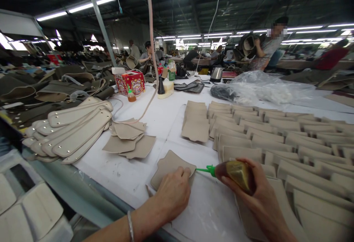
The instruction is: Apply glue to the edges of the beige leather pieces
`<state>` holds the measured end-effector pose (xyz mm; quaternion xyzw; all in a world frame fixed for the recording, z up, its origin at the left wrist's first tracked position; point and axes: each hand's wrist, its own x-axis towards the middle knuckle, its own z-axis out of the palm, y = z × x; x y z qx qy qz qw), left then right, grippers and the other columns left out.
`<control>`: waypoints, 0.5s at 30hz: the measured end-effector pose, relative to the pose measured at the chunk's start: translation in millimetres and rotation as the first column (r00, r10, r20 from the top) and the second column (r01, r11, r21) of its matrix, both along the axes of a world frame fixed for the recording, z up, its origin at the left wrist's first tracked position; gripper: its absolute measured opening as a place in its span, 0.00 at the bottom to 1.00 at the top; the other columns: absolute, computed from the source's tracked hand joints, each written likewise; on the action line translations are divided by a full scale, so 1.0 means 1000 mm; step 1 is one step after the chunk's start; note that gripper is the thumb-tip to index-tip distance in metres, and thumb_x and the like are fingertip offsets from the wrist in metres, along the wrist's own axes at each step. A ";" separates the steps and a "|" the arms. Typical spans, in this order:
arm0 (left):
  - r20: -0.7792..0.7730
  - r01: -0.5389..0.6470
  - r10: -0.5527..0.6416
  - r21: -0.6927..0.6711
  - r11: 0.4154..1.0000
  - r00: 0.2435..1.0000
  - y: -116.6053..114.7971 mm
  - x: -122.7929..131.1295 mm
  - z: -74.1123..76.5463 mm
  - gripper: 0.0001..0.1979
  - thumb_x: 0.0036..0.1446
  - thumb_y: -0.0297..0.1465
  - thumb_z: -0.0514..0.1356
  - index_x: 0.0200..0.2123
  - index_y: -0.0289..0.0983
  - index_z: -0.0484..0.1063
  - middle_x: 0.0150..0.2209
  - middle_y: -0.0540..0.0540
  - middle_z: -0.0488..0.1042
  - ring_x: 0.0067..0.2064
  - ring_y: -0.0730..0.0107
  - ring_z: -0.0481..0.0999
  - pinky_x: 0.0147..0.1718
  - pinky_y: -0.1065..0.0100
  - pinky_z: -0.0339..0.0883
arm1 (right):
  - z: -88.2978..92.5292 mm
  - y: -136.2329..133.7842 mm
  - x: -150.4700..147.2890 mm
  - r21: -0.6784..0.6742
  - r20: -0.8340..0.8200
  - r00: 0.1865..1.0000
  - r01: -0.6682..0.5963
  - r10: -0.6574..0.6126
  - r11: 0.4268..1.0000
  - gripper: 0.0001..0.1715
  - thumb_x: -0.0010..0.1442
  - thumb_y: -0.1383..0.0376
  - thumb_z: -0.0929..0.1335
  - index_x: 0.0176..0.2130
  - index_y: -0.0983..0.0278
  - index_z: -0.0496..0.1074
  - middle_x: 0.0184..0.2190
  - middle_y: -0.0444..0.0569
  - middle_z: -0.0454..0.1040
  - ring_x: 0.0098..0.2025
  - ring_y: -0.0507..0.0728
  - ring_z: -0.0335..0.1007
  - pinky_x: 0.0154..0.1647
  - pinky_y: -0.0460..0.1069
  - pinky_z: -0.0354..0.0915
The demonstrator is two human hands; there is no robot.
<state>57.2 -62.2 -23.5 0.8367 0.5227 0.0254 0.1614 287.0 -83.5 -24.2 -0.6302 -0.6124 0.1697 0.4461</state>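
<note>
1 left hand (177, 189), 1 right hand (261, 194). 2 green-tipped bottles (238, 175). 1 panel (167, 166) at left hand, pile panels (121, 145) at least 3, row panels (235, 142) dozens, overlapping, uncountable. straps (83, 133) at least 5. 1 bracelet (129, 227), 1 kettle (216, 75), 1 patterned box (136, 82), 1 black cone (160, 87).

A white-topped table (167, 118) spreads before you. To your left lie fanned pale strips (83, 129) with metal studs, then a small heap of beige pieces (121, 143). Overlapping rows of beige pieces (272, 140) cover your right side. Farther back are a red patterned box (132, 82), a small green-capped bottle (131, 96), a cream block (166, 89), a kettle (216, 74) and crumpled clear plastic (265, 87). Nearest you is a single beige panel (167, 164); whether it lies flat is unclear.
</note>
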 end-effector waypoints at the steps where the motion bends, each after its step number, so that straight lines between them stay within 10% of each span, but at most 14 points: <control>1: -0.003 -0.001 0.001 -0.001 1.000 1.000 0.000 0.000 0.000 0.18 0.59 0.25 0.46 0.52 0.36 0.64 0.43 0.40 0.72 0.39 0.54 0.76 0.39 0.55 0.72 | 0.000 0.000 0.000 -0.004 -0.003 1.000 0.009 -0.009 1.000 0.35 0.53 0.42 0.71 0.51 0.59 0.63 0.42 0.51 0.72 0.41 0.65 0.71 0.42 0.57 0.67; 15: 0.040 0.004 -0.004 -0.002 1.000 0.999 -0.004 -0.009 0.001 0.16 0.61 0.27 0.46 0.48 0.38 0.67 0.41 0.43 0.71 0.40 0.58 0.75 0.40 0.59 0.70 | 0.005 0.003 -0.001 -0.099 -0.079 0.997 -0.032 0.024 0.995 0.36 0.51 0.42 0.72 0.50 0.59 0.62 0.39 0.48 0.73 0.39 0.63 0.71 0.40 0.55 0.66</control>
